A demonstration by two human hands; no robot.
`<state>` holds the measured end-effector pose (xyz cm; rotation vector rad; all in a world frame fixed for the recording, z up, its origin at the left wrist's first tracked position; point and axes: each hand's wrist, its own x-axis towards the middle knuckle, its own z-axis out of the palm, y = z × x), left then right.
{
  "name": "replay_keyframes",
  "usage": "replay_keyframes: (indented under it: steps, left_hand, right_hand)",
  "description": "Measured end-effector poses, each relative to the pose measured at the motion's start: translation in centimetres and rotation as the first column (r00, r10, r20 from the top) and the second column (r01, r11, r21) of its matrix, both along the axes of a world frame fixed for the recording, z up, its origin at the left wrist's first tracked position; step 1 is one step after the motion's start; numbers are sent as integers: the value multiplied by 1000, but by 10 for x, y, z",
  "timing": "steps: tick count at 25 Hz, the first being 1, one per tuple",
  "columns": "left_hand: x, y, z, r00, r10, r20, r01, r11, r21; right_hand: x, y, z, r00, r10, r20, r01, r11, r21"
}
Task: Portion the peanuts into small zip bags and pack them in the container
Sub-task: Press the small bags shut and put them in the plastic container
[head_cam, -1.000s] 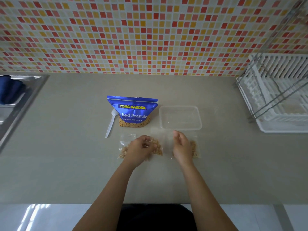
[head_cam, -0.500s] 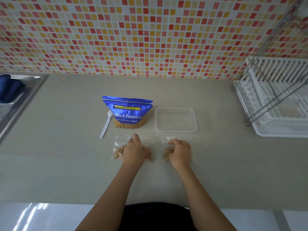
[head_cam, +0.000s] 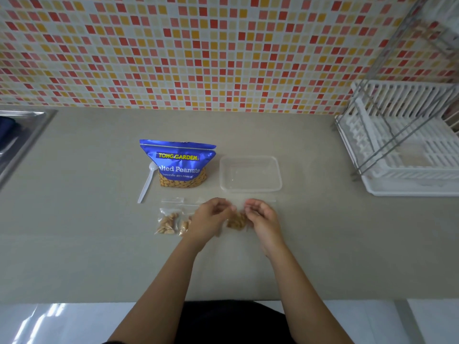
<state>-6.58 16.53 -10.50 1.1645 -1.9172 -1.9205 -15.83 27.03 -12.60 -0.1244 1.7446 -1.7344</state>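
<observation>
Kitchen prep: a person is working at a pale beige kitchen countertop [head_cam: 74,244] backed by a wall of small red, orange, yellow and white mosaic tiles [head_cam: 198,58]. The left hand [head_cam: 211,218] and the right hand [head_cam: 264,218] are meeting over the counter. Both are curling their fingers inward and pinching the top of a small clear zip bag of peanuts [head_cam: 237,221] held between them. Blur is hiding whether the bag is touching the surface.

Just left of the left hand, two more small clear filled zip bags [head_cam: 169,222] are lying side by side. Beyond the left hand, a blue foil peanut pouch [head_cam: 177,160] is standing upright, with a white plastic spoon [head_cam: 147,182] lying just beside its far left edge. Beyond the right hand, a clear rectangular plastic container [head_cam: 250,187] is sitting open-topped, with a narrow strip of counter separating it from the fingertips.

Well off to the right of the right hand, a white plastic dish rack with a metal wire frame [head_cam: 402,150] is occupying the corner. Well off to the left of the left hand, the rim of a stainless steel sink [head_cam: 24,142] is showing, with a dark blue item [head_cam: 6,125] inside.
</observation>
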Motion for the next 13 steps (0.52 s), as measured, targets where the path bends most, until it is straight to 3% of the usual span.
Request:
replay_keyframes:
  steps: [3, 7, 13]
  left_hand:
    - [0, 1, 3, 997, 7, -75, -7, 1000, -7]
    - [0, 6, 11, 995, -5, -101, 9, 999, 38]
    - [0, 12, 17, 991, -8, -137, 1, 999, -51]
  right_hand:
    - [2, 3, 10, 997, -64, 52, 68, 996, -66]
    - [2, 4, 14, 995, -102, 3, 102, 994, -31]
    - [9, 5, 16, 977, -9, -211, 20, 999, 50]
